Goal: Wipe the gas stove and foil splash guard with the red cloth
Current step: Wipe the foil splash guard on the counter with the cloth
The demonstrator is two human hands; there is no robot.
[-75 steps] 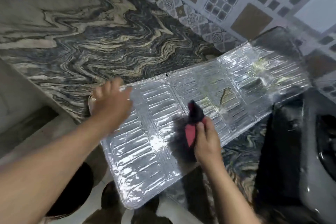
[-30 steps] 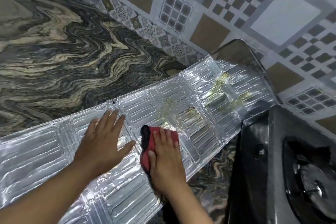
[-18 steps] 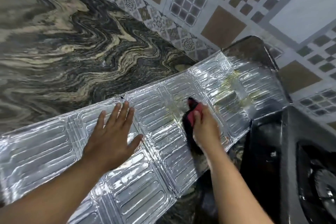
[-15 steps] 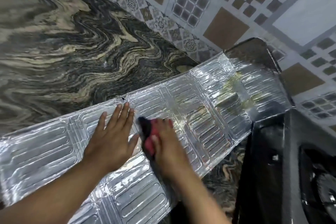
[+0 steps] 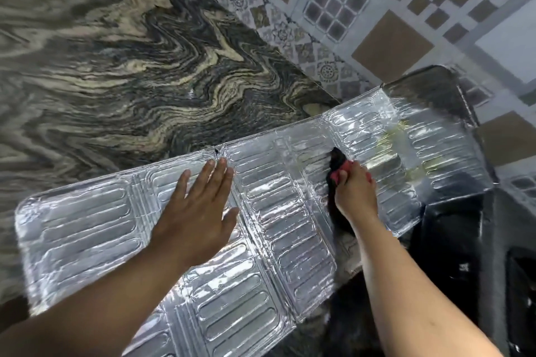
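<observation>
**Wiping the Foil Guard**

We press the left hand (image 5: 200,209) flat, fingers spread and holding nothing, to pin the guard (image 5: 87,226) against the counter (image 5: 116,66). The right hand (image 5: 355,194) closes on the cloth (image 5: 338,171), rubbing toward yellowish residue (image 5: 391,139). The stove (image 5: 464,240) sits at the right, probably wiped next.

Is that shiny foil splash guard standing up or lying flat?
Lying flat. The foil splash guard is spread across the marbled counter, its panels unfolded, with the left hand pressed on it.
</observation>
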